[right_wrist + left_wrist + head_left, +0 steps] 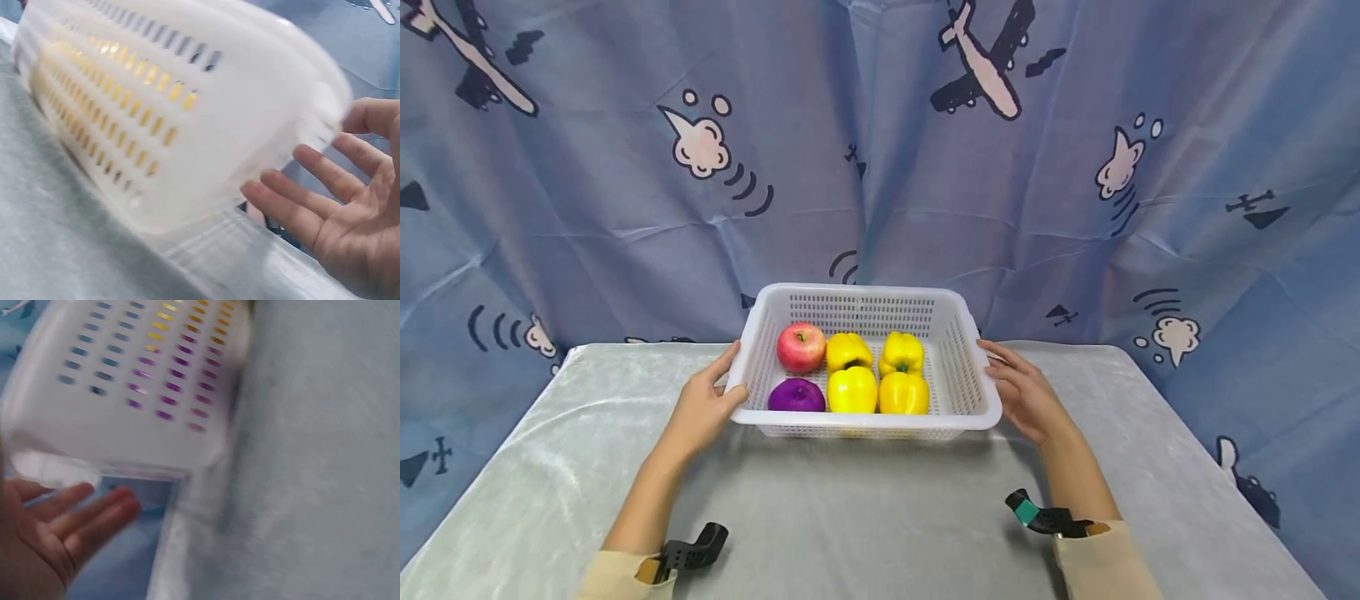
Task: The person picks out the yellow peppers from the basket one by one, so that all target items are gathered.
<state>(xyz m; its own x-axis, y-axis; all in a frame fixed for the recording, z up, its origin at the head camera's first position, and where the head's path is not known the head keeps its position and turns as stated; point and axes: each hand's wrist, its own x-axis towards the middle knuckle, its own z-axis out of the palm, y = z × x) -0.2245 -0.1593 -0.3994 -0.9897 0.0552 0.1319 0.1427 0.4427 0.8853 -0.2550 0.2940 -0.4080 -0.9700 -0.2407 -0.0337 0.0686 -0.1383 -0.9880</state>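
Note:
A white perforated plastic basket is held by its two ends above the table's far part. Inside are a red apple, a purple round vegetable and several yellow bell peppers. My left hand grips the left rim, thumb at the front corner and fingers farther back. At the opposite end, my right hand holds the right rim. In the right wrist view, its fingers reach under the rim along the end wall. The left wrist view shows fingers below the basket's lip.
A pale grey cloth covers the table. Right behind its far edge hangs a blue curtain printed with planes and clouds. Black wrist mounts stick out from both sleeves over the cloth.

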